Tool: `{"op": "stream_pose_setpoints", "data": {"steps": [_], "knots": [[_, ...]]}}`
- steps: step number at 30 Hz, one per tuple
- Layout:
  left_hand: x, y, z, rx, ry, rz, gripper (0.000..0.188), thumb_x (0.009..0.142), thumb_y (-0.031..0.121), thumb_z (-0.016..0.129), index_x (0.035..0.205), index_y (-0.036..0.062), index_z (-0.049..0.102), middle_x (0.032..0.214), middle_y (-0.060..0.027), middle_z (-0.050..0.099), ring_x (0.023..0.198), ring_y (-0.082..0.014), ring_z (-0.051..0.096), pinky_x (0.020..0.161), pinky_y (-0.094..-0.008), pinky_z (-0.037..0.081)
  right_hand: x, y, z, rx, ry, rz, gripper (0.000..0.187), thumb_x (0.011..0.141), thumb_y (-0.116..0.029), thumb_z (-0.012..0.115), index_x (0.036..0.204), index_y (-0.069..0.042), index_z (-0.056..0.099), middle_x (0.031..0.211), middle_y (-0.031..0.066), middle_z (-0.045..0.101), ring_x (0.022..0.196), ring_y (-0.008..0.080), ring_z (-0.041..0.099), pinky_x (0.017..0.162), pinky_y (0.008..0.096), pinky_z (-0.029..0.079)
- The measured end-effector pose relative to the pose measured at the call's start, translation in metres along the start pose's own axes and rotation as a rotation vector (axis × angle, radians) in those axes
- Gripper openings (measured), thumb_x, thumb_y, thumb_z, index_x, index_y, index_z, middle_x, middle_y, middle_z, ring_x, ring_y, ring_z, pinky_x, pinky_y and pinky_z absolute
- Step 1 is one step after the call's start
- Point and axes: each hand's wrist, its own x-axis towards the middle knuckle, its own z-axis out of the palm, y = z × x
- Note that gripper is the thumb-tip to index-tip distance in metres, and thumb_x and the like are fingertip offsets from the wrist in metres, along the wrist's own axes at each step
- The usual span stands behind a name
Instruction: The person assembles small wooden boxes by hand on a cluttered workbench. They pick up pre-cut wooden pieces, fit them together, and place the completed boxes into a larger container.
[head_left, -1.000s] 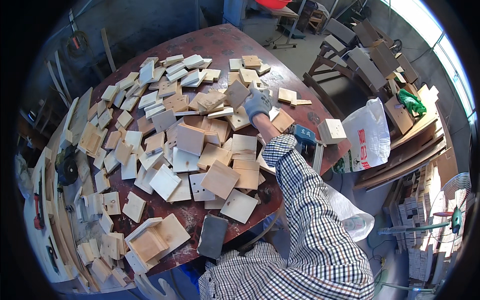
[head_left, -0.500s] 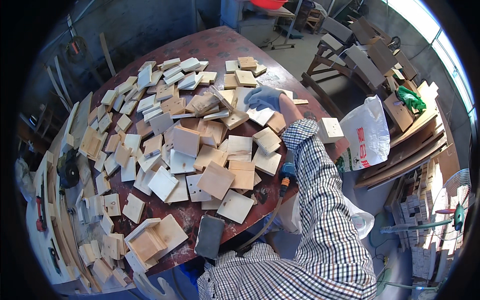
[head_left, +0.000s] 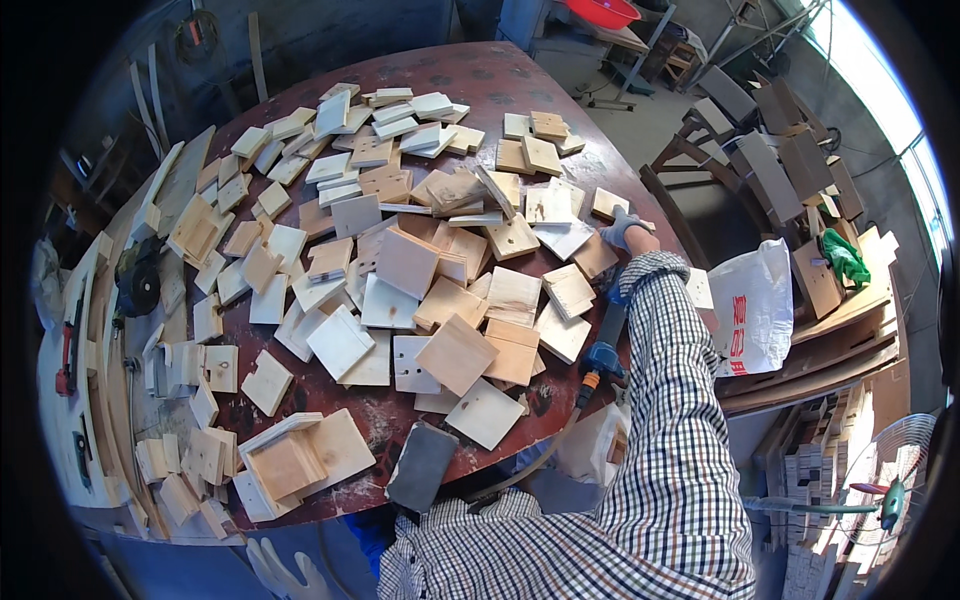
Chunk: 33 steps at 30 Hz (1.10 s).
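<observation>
The person's right hand [head_left: 622, 228], in a grey work glove, reaches across the round reddish-brown table [head_left: 480, 75] to its right rim; whether its fingers are apart or together cannot be told. It rests on or just above a small pale square plywood piece [head_left: 608, 203] lying at that edge, with a darker tan square plywood piece [head_left: 596, 257] just below the wrist. The checked shirt sleeve [head_left: 665, 380] runs back toward the lower edge. The left hand is not visible. Flat, raw-edged plywood squares cover the table in loose overlapping heaps. A blue pneumatic tool [head_left: 603, 352] lies under the forearm. A white plastic bag [head_left: 752, 305] hangs beside the table; its contents are hidden.
</observation>
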Motion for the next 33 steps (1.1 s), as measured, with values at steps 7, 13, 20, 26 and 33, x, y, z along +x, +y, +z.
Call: {"op": "stream_pose_setpoints", "data": {"steps": [7, 13, 20, 26, 33], "knots": [[0.013, -0.002, -0.001, 0.025, 0.026, 0.048, 0.054, 0.103, 0.033, 0.062, 0.14, -0.007, 0.056, 0.145, -0.0338, 0.054, 0.135, -0.0501, 0.051, 0.115, -0.057, 0.041, 0.002, -0.009, -0.004, -0.054, 0.15, -0.013, 0.052, 0.093, -0.026, 0.071, 0.139, -0.007, 0.058, 0.149, 0.0206, 0.056, 0.136, 0.0394, 0.057, 0.11, 0.0499, 0.051], [-0.008, -0.012, 0.017, -0.022, 0.017, -0.09, 0.055, 0.103, 0.031, 0.058, 0.147, -0.0015, 0.05, 0.156, -0.0271, 0.044, 0.144, -0.0473, 0.041, 0.119, -0.0573, 0.034, -0.006, -0.005, -0.026, 0.172, 0.272, 0.094, 0.057, 0.084, -0.024, 0.079, 0.132, 0.002, 0.061, 0.133, 0.0286, 0.066, 0.124, 0.0426, 0.065, 0.1, 0.0489, 0.055], [-0.009, 0.0, 0.028, -0.293, 0.074, -0.228, 0.065, 0.106, 0.031, 0.055, 0.159, -0.0014, 0.035, 0.163, -0.0227, 0.037, 0.149, -0.04, 0.039, 0.121, -0.0517, 0.033, -0.218, -0.057, -0.082, 0.832, 0.553, -0.908, 0.074, 0.086, -0.004, 0.078, 0.151, 0.002, 0.043, 0.114, 0.0157, 0.072, 0.101, 0.0258, 0.073, 0.091, 0.0364, 0.058], [0.045, 0.075, -0.009, -1.567, -0.082, -0.231, 0.081, 0.102, 0.034, 0.066, 0.162, -0.0025, 0.025, 0.157, -0.0221, 0.042, 0.134, -0.0304, 0.054, 0.108, -0.0414, 0.048, -0.411, -0.105, -0.05, 0.753, 0.39, -1.297, 0.086, 0.073, -0.007, 0.087, 0.15, 0.001, 0.048, 0.11, 0.0116, 0.071, 0.091, 0.0284, 0.069, 0.08, 0.0396, 0.057], [0.05, 0.093, -0.016, -1.912, -0.107, -0.513, 0.062, 0.103, 0.025, 0.061, 0.153, -0.0038, 0.038, 0.131, -0.0162, 0.061, 0.113, -0.0217, 0.066, 0.092, -0.0357, 0.057, -0.523, -0.147, 0.016, 0.817, -0.073, -1.421, 0.101, 0.07, -0.028, 0.096, 0.15, 0.005, 0.044, 0.096, 0.0122, 0.069, 0.077, 0.0256, 0.068, 0.072, 0.0393, 0.058]]}}
